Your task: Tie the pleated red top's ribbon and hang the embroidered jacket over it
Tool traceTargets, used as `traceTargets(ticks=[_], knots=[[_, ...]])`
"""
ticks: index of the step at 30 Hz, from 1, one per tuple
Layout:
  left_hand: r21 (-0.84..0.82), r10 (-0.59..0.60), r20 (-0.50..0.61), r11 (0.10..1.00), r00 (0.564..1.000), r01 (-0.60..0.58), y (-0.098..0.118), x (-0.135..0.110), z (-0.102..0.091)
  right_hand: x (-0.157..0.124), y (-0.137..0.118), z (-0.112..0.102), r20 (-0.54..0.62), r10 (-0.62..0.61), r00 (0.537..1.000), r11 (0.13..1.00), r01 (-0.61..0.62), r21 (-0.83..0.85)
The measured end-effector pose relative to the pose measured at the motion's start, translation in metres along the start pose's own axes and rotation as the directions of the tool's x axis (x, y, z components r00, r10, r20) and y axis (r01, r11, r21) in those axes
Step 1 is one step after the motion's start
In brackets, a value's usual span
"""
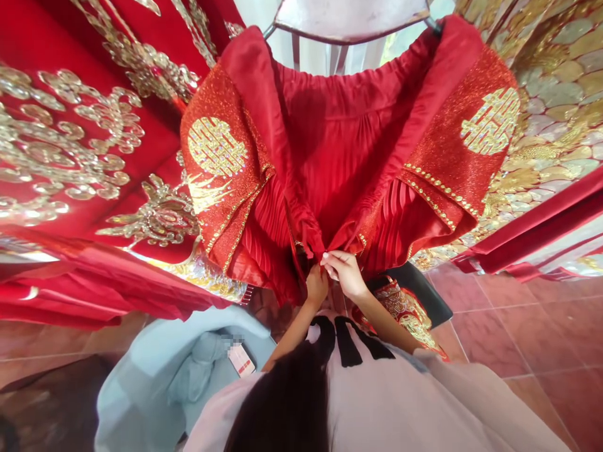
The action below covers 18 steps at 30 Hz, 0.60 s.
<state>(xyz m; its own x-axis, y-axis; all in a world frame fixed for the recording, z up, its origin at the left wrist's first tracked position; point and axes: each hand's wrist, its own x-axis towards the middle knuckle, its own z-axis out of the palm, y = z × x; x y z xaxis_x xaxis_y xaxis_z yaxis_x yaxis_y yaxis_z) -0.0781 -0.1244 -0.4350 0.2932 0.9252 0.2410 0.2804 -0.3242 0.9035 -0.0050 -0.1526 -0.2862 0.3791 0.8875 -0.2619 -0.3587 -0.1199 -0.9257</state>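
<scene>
A red pleated skirt (325,157) hangs open in front of me from a hanger (348,41). Glittery side panels on it carry round gold emblems and rows of gold studs. At its lower middle the two gathered edges meet, and both my hands are there, close together. With curled fingers my left hand (317,285) grips the gathered red fabric from below. Thumb and fingertips of my right hand (346,274) pinch the same fabric just above and to the right. My left fingers are partly hidden, and the exact fastening between the hands is too small to tell.
Red cloth with crystal beading (56,138) hangs on the left, and a gold sequined garment (556,81) on the right. Below left stands a light blue chair (141,370) with a phone (242,360) on it. Embroidered red cloth (407,314) lies on a black seat (431,295).
</scene>
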Motion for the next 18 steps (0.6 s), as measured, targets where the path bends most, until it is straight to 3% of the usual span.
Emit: traceTargets(ticks=[4, 6, 9, 12, 18], knots=[[0.104, 0.041, -0.107, 0.994, 0.993, -0.03, 0.016, 0.009, -0.009, 0.005, 0.005, -0.005, -0.058, -0.079, 0.995, 0.996, 0.077, -0.036], [0.243, 0.105, -0.115, 0.967, 0.988, -0.074, 0.025, 0.021, -0.013, 0.007, 0.008, -0.006, -0.068, -0.086, 0.994, 0.996, 0.083, -0.039], [0.434, 0.166, 0.006, 0.888, 0.986, -0.152, 0.035, 0.046, -0.012, 0.011, 0.01, -0.006, -0.087, -0.09, 0.992, 0.996, 0.089, -0.012], [0.464, 0.155, 0.091, 0.868, 0.984, -0.179, 0.038, 0.064, -0.005, 0.016, 0.009, -0.002, -0.118, -0.086, 0.989, 0.995, 0.091, 0.038], [0.51, 0.093, 0.145, 0.846, 0.985, -0.155, 0.039, 0.068, 0.0, 0.031, -0.012, 0.016, -0.147, -0.046, 0.988, 0.987, 0.067, 0.144]])
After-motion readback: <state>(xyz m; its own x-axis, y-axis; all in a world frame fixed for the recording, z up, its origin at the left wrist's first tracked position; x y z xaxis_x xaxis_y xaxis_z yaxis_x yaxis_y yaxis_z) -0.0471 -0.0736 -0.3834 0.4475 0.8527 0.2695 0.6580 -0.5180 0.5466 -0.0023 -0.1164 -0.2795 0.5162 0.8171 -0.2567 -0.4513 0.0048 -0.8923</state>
